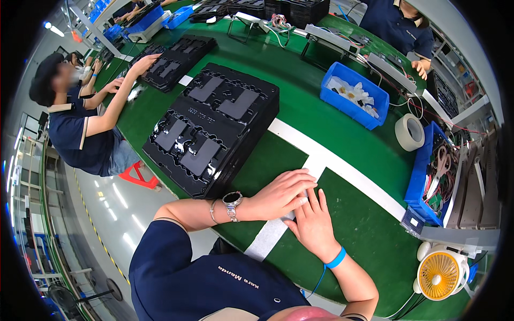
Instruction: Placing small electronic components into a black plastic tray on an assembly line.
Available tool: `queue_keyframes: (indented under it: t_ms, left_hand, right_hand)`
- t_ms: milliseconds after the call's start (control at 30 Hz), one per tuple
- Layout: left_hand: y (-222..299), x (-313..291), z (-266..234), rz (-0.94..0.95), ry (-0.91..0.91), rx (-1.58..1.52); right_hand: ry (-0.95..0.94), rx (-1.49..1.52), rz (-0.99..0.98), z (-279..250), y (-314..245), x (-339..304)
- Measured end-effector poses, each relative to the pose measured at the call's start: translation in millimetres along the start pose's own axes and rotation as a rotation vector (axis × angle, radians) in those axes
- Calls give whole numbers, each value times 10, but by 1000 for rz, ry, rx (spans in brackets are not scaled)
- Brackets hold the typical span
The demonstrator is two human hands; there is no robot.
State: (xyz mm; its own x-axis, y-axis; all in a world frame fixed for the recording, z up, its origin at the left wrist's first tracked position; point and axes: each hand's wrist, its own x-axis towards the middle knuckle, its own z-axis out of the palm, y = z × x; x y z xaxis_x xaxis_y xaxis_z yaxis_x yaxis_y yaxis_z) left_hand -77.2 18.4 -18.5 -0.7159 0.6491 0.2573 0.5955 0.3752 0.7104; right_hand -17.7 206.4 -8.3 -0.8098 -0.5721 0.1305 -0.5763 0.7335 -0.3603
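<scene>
Pressing a small grey piece (292, 215), mostly hidden, against the white stripe (267, 238) near the bench (364, 235) front edge, the left hand (281, 195) lies fingers together over the flat right hand (313, 224), best kept steady beside the black tray stack (214, 128).

free: green belt (369, 224) right of hands | blocked: black tray stack (214, 125) left, blue bin (423, 176) right
</scene>
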Motion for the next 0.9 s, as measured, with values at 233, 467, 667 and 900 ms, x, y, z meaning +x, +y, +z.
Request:
queue_keyframes:
  t_ms: [233,467,667,900]
  left_hand:
    - [-15,-10,27,1,-65,119]
    - [-30,-35,51,26,-45,157]
    - [-31,-36,69,2,-55,112]
    - [-39,-39,83,16,-38,123]
  right_hand:
    - [-5,9,-56,-11,44,-5]
    - [-13,-20,-62,-8,16,12]
    - [15,-3,-106,-21,-35,4]
    - [34,1,-194,-22,-60,1]
